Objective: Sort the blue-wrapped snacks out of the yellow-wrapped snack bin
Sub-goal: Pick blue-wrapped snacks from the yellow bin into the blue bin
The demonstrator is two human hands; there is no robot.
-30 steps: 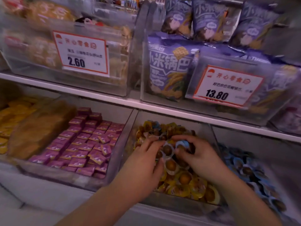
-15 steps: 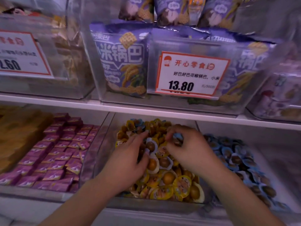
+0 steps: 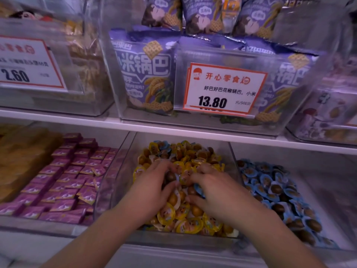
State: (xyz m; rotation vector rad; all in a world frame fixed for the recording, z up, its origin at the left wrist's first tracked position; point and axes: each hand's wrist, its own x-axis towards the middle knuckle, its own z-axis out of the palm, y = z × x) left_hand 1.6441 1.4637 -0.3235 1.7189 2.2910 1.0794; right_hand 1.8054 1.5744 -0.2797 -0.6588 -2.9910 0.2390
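Both hands have pushed deeper into the pile since a second ago, when the right hand pinched a blue-wrapped piece above the heap; that hand now lies lower, knuckles up. Nearest the camera, the person's bare forearms reach over the front lip of the clear yellow-snack bin (image 3: 116, 188) on the lower shelf. The left hand (image 3: 152, 188) rests palm-down on the yellow-wrapped snacks (image 3: 183, 219), fingers loosely spread and dug in among the wrappers, gripping nothing that can be seen, apparently raking them aside to expose strays. The right hand (image 3: 218, 192) is curled over the heap beside it, and a blue-wrapped snack (image 3: 199, 189) shows at its thumb side; whether the fingers actually pinch it cannot be told. A few more blue wrappers (image 3: 164, 146) sit at the back of the same bin, so sorting looks unfinished. Just right, behind a clear divider, the bin of blue-wrapped snacks (image 3: 270, 188) is the likely destination. To the left lie purple packets (image 3: 63, 180). Above, on the upper shelf (image 3: 135, 125), stand purple snack bags (image 3: 146, 74) and a 13.80 price card (image 3: 224, 88).
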